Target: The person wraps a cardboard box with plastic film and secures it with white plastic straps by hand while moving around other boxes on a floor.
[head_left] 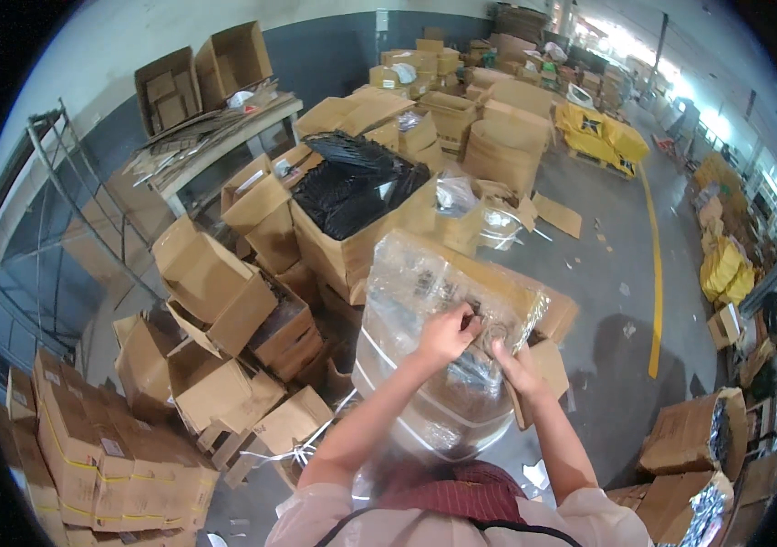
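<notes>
In front of me stands a bulky bundle (393, 301) wrapped in clear, shiny plastic film, with white straps around its lower part. Brown cardboard shows through its top. My left hand (450, 335) is over the top of the bundle, its fingers curled into a pinch; what they grip is too small to tell. Close by on the right, my right hand (518, 366) is closed at the edge of a small round tan thing that looks like a tape roll (496, 332). A loose cardboard flap (548, 369) stands out beside that hand.
Opened cartons (215, 292) crowd the left, and a large carton (329, 260) holds black plastic bags (352, 196). A stack of strapped boxes (106, 465) stands at lower left. Grey floor (612, 273) with a yellow line (656, 292) runs along the right, past more cartons (689, 433).
</notes>
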Demonstrator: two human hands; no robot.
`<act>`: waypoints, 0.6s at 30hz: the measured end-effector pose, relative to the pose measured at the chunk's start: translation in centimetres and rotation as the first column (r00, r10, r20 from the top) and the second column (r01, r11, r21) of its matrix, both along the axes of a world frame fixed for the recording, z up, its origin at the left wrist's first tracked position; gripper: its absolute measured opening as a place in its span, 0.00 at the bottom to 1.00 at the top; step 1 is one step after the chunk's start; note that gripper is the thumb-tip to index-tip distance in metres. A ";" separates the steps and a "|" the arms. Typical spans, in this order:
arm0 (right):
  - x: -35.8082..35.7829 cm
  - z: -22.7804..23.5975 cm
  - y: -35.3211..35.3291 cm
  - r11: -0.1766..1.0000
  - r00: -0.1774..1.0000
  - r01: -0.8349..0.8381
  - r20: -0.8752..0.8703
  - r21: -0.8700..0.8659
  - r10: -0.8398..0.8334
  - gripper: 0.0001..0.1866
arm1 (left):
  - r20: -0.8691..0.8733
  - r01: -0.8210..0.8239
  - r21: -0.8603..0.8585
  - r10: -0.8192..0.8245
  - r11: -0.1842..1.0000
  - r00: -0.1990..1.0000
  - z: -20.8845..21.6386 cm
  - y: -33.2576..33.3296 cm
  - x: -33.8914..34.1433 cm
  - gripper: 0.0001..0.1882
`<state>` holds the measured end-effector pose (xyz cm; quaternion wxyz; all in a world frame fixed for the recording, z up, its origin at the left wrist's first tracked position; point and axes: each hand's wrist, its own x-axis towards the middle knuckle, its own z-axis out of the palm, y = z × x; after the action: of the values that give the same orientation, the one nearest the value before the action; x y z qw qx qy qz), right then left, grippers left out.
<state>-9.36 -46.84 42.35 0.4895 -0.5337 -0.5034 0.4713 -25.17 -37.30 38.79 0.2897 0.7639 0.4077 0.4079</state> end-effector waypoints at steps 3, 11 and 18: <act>1.6 -0.4 -0.2 0.999 0.997 0.020 -0.075 -0.046 -0.023 0.40 | -0.080 -0.043 0.048 0.047 0.998 0.996 0.5 -1.0 0.7 0.11; 2.7 -1.6 1.0 0.957 0.978 -0.199 -0.016 0.212 0.207 0.34 | -0.244 0.250 0.517 -0.139 0.818 0.960 8.3 -2.6 1.6 0.33; 5.9 -4.3 1.1 1.000 0.999 -0.019 -0.042 0.012 0.019 0.48 | -0.301 0.350 0.488 -0.222 0.800 0.927 5.3 -2.2 -1.5 0.08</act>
<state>-3.48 -45.73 38.09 0.4985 -0.5162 -0.5006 0.4842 -26.69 -39.46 44.13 0.0754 0.9086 0.1881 0.3652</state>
